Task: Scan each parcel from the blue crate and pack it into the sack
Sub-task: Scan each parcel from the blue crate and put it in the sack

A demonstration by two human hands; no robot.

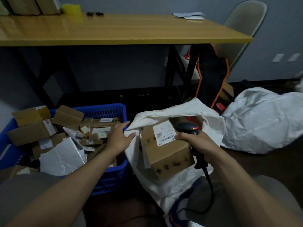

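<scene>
At 5 o'clock in the head view, a white woven sack (180,112) lies open-mouthed on the floor. A brown cardboard parcel (168,154) with a white printed label sits tilted inside the mouth, label up. The right hand (196,143) clenches the handle of a black handheld barcode scanner (188,127), its red-lit head at the parcel's 1 o'clock corner; fingertips touch the label's edge. The left hand (118,136) grasps the sack's rim at the parcel's 9 o'clock, thumb over the fabric. A blue plastic crate (105,110) at 8 o'clock holds more cardboard boxes and white mailers. A second stuffed white sack (262,122) lies at 3 o'clock, a yellow wooden table (114,30) at 12 o'clock.
</scene>
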